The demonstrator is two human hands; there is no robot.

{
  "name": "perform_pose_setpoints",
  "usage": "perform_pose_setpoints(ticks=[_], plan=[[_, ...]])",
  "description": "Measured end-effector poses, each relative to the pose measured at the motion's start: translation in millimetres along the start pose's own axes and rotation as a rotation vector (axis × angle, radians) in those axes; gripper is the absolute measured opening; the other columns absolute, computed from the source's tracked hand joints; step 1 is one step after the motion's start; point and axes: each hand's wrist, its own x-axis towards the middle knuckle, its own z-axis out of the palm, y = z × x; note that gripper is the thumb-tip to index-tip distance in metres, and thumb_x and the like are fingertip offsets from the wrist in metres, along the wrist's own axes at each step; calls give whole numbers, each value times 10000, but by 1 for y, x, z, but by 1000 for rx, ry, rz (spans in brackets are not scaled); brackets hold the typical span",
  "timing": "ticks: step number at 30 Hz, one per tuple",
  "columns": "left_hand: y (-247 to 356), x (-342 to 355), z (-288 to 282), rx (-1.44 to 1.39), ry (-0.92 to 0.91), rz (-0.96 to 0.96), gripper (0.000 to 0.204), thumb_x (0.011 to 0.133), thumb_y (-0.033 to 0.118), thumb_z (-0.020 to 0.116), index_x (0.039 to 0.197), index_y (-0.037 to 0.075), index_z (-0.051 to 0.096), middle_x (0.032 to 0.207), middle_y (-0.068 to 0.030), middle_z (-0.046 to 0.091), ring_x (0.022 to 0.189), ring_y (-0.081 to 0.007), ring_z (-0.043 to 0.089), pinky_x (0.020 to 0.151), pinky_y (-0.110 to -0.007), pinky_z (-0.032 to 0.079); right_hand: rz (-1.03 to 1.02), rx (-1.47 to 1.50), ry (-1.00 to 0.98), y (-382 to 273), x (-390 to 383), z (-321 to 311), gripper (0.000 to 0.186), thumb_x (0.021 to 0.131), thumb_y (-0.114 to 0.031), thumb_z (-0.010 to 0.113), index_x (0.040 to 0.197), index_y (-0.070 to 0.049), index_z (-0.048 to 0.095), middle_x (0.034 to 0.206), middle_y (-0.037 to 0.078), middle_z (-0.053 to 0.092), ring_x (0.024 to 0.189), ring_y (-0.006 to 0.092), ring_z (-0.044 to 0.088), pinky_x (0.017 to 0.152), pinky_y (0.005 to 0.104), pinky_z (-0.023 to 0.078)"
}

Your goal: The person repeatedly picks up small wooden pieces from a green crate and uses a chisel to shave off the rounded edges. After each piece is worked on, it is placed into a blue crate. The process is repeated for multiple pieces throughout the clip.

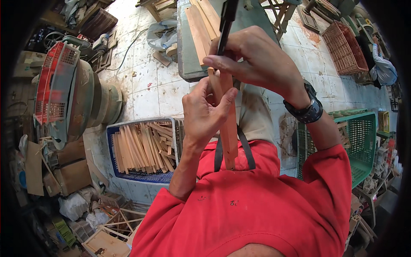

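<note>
My left hand (204,109) is closed around a long wooden strip (230,137). The strip slopes from the near edge of a green work surface (192,73) down toward my lap; I cannot tell whether it is one piece or two side by side. Close above the strip's far end, my right hand (261,58) grips a slim black tool (227,23), which points up and away. Its lower tip is hidden by my fingers, so its exact kind does not show. Several wooden strips (197,34) lie on the work surface just beyond my hands.
To my left, a blue crate (145,180) holds many wooden strips. A large fan (55,83) with a red guard stands farther left. A green crate (361,141) sits at my right, and a red crate (344,49) farther off. A plastic bag (160,36) lies beside the work surface.
</note>
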Motion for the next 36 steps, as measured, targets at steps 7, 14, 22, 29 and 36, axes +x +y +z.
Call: perform_pose_setpoints(ticks=[7,14,22,29,36], plan=[[8,0,0,21,-16,-62,227,828,131,739,943,-29,624,700,-90,682,634,-100,649,564,-251,505,-5,-53,-52,0,4,2,296,897,-268,649,829,19,668,581,170,524,494,326,514,478,356,405],[6,-1,-9,-34,-16,-113,252,869,78,705,1073,-38,611,859,-80,689,764,-109,658,676,-247,537,428,401,113,-7,-8,-7,309,972,-258,554,870,29,608,725,153,673,562,218,652,539,328,497],[-14,20,-27,-112,116,-132,246,894,136,692,1065,-29,628,917,-101,694,800,-173,693,691,-290,575,597,458,241,-55,-128,101,633,729,-225,841,1206,49,528,983,188,655,843,271,684,723,350,538],[-4,39,11,-206,-82,-137,466,890,168,706,1233,-88,522,1044,-158,670,927,-212,675,742,-300,586,770,293,677,-47,-174,114,319,882,-132,636,1147,28,564,937,143,634,821,252,626,724,348,509],[-103,177,-8,677,88,119,755,760,484,777,1233,-67,570,1157,-236,617,1051,-296,617,875,-378,495,1001,260,1459,11,-308,-5,295,934,-252,614,1064,13,621,942,48,607,826,115,576,704,257,476]])
